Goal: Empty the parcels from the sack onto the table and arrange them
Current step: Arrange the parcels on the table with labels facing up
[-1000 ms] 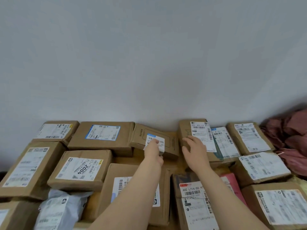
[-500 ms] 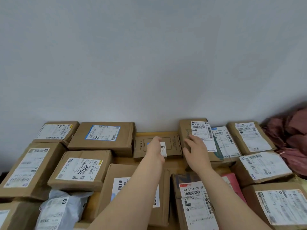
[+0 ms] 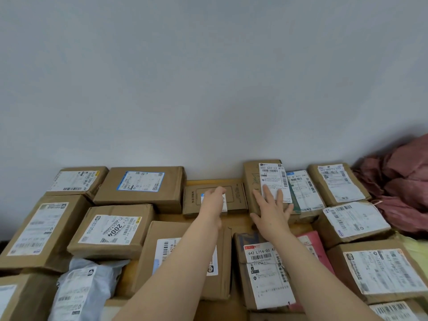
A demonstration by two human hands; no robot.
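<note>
Since one second ago, the small flat box has gone from tilted on edge to lying flat against the wall in the back row, and the right hand has shifted from the gap beside it onto the neighbouring parcel.

The small flat box is brown cardboard with a printed outline on its top face and a white label partly covered by the left hand. It sits between the blue-bordered label box on the left and the tall labelled box on the right.

Count in view: roughly fourteen brown cardboard parcels with white shipping labels, one grey poly mailer at lower left, one pink parcel partly hidden under the right forearm, and one crumpled reddish sack at far right. All lie on the wooden table.

Left hand: fingers loosely curled, resting on top of the small flat box; no firm grip is visible. Right hand: open, fingers spread, palm down on the lower edge of the tall labelled box, holding nothing.
</note>
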